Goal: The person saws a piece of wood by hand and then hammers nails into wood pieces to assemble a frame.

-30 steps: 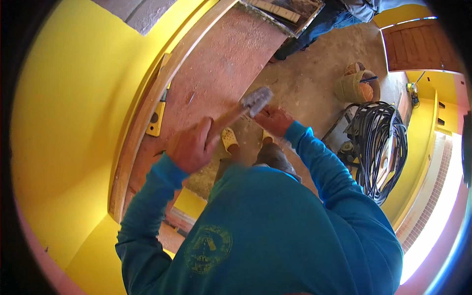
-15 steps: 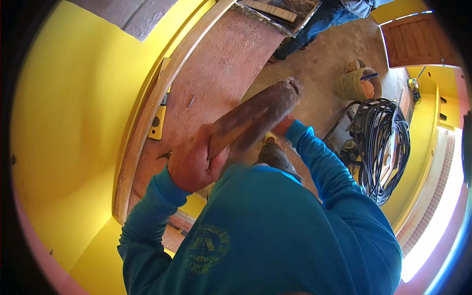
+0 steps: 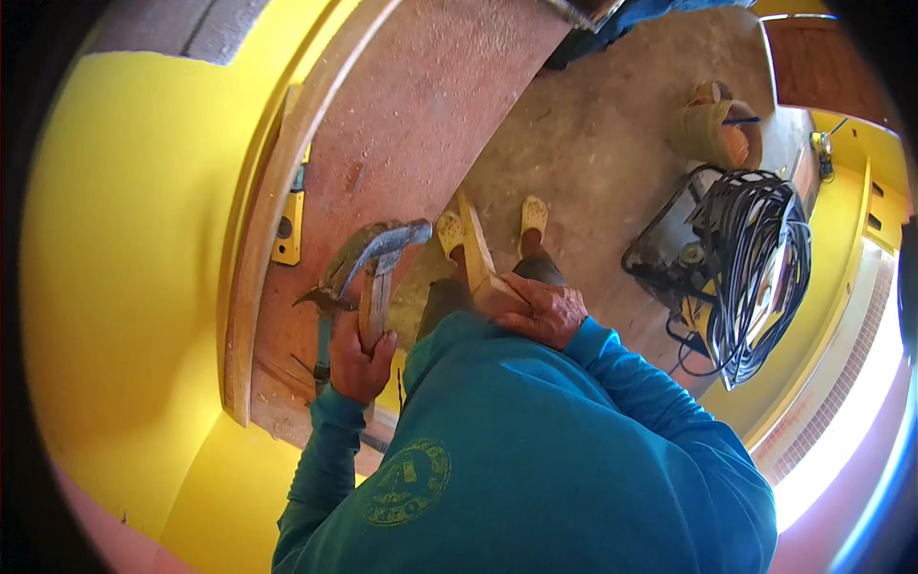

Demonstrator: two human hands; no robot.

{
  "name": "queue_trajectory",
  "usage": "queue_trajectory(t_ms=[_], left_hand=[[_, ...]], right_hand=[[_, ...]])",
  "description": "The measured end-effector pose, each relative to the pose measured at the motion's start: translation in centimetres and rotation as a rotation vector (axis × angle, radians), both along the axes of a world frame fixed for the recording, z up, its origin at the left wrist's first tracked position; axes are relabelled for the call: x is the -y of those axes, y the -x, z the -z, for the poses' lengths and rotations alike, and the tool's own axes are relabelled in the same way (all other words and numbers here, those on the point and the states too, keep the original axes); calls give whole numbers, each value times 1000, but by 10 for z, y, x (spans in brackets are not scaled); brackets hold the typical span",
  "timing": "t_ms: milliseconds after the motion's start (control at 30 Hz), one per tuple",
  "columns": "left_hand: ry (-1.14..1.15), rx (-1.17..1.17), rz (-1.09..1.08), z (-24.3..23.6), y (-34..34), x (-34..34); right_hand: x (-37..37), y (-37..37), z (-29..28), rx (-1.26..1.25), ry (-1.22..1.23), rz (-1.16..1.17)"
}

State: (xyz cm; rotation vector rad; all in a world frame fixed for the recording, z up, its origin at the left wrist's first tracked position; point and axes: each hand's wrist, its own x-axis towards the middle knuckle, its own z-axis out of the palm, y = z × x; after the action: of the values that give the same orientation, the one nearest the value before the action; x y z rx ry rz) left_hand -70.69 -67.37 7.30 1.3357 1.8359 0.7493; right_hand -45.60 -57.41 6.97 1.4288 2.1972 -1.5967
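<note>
My left hand (image 3: 361,359) is closed around the wooden handle of a claw hammer (image 3: 379,251), its worn grey metal head raised above the fist. In my right hand (image 3: 550,314) is a light wooden stick (image 3: 478,251), gripped at its near end close to my waist and pointing away between my feet. Just behind the left fist, a second tool with a teal handle (image 3: 323,352) and a dark curved metal tip lies on the reddish wooden board (image 3: 430,86). The left hand partly covers this tool.
A yellow level (image 3: 289,230) lies along the wooden edging (image 3: 251,287) by the yellow wall. Coiled black cable (image 3: 760,277) rests over a machine at right. Beyond it stands a bucket (image 3: 703,134). Part of another person's blue clothing (image 3: 622,31) shows at the top.
My left hand has lowered from close to the camera, where a blurred brown thing was in it. The hammer head now shows. My right hand has come back toward my waist with the stick.
</note>
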Motion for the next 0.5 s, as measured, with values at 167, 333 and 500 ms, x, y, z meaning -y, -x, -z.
queue_trajectory(t_ms=[167,333,500], left_hand=[[382,-34,48,-13,-3,24],[368,-25,158,-21,-7,10],[482,53,333,-18,-10,-2]], right_hand=[[13,-3,-1,-51,-64,0],[11,-1,-6,-40,-125,-48],[10,-4,-7,-10,-81,10]])
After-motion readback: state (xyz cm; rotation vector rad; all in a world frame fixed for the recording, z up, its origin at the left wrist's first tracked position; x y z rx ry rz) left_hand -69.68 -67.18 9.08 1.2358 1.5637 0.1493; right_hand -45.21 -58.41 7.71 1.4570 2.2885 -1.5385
